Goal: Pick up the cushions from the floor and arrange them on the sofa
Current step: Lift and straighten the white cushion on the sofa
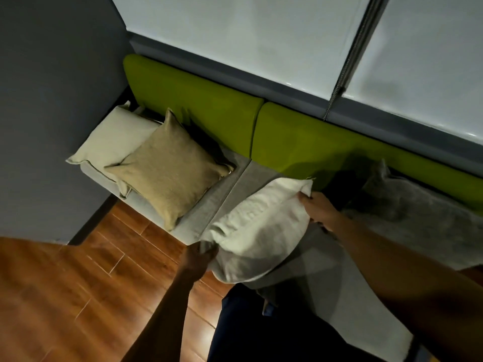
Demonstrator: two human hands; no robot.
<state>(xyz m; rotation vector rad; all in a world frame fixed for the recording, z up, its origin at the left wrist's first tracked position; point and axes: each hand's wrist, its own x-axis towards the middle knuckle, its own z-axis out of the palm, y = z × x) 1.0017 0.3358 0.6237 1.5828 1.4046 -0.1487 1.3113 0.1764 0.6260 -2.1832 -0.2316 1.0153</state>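
Head view: white cushion (261, 226) slants toward the green backrest (326, 150), left hand (200, 257) and right hand (317, 210) pinching opposite corners.

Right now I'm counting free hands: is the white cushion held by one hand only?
No: the left hand and right hand both grip opposite corners of the white cushion.

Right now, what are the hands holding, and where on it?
Both hold the white cushion by opposite corners: the left hand pinches the near corner, the right hand the far one.
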